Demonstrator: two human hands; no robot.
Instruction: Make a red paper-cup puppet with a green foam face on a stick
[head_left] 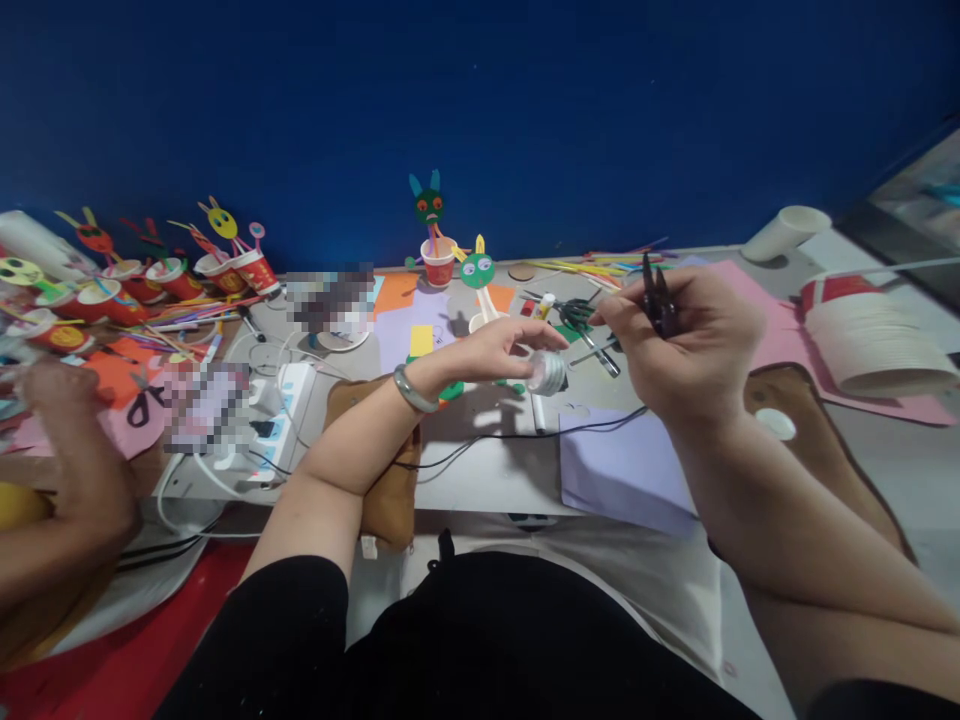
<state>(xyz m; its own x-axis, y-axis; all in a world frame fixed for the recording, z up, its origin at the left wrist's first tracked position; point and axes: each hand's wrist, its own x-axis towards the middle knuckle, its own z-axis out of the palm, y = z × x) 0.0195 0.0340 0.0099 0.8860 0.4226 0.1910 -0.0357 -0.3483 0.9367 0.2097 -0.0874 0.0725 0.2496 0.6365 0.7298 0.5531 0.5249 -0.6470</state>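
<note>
The left hand (501, 350) grips a clear roll (548, 373); the right hand (694, 340) clasps a black tool (655, 297). Nearer the body than both lies purple paper (619, 468).

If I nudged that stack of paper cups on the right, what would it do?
The stack of paper cups would probably roll, as it lies on its side with rounded rims. It may feel light for its bulk, being hollow paper. Because the cups are nested, they might slide apart.
</note>
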